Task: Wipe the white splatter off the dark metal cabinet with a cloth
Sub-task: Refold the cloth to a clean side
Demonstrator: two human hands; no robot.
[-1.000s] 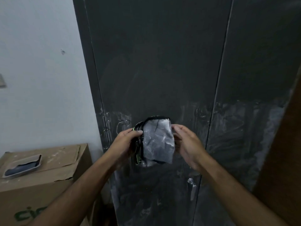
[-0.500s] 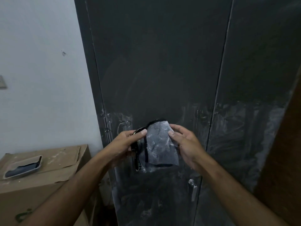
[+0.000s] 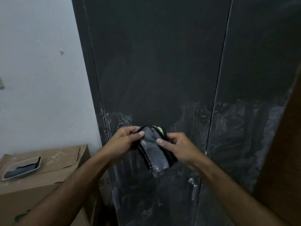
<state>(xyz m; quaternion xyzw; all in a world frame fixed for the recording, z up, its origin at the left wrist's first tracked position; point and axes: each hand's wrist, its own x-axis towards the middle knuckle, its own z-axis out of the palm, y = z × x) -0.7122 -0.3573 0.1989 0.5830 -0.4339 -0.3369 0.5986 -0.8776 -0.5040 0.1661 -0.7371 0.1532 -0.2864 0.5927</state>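
Cloth check: folded dark grey cloth [image 3: 154,154], smeared white on its outer face, was held in front of the tall dark metal cabinet [image 3: 156,62], at about the top edge of the smeared zone. My left hand [image 3: 125,141] pinched its upper left edge, thumb on the front face, fingers curled behind. My right hand [image 3: 176,146] gripped the right edge, thumb pressed on the front fold. Cloth hung tilted, lower end toward the right. White splatter [image 3: 236,121] covered the lower part of both cabinet doors in streaks; upper part looked mostly dark. Small metal door handle [image 3: 193,187] sat below the cloth. Brown cardboard box [image 3: 53,173] stood left of the cabinet, carrying a shallow grey tray [image 3: 22,168].
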